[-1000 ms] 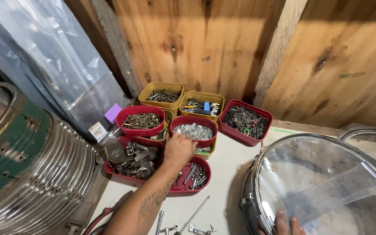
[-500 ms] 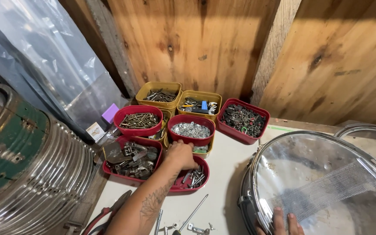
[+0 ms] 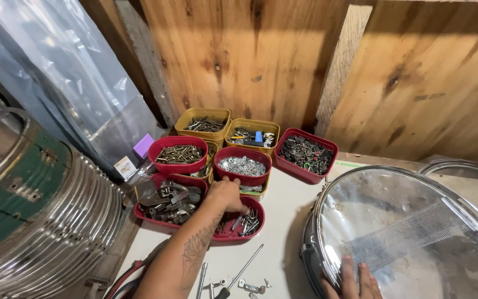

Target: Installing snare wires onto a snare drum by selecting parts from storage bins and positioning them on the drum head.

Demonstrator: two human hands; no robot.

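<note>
The left hand point(image 3: 227, 192) reaches into a low red tub point(image 3: 240, 223) of small metal bits. The fingers curl down over the bits, so I cannot tell if they pinch one or just feel around. That red tub sits at the front of the group of tubs, closest to the person, on the white table point(image 3: 283, 232).

The right hand point(image 3: 355, 282) lies flat on the rim of the drum point(image 3: 410, 238) at the bottom edge of the view. Its fingers are spread and loose, gripping nothing. The drum lies on its side of the table, with a strip of thin wires point(image 3: 410, 232) across its clear skin.

To pick well here, I think the fingers should go slow and take one bit at a time, because the bits lie mixed and tangled. Lifting straight up would keep other bits from spilling over the low wall. The right hand would do well to hold the drum steady.

Just beside the red tub is a bigger red tub point(image 3: 170, 202) full of chunky metal parts. Behind it stands a red tub of shiny washers point(image 3: 243, 165), one of long screws point(image 3: 179, 154), and one of dark bits point(image 3: 305, 152). Two yellow tubs point(image 3: 203, 123) stand at the back by the wood wall point(image 3: 283, 61). A long rod point(image 3: 244, 268) and some loose bits lie on the table near the arm. A big ribbed metal drum shell point(image 3: 40, 221) stands at the left.
</note>
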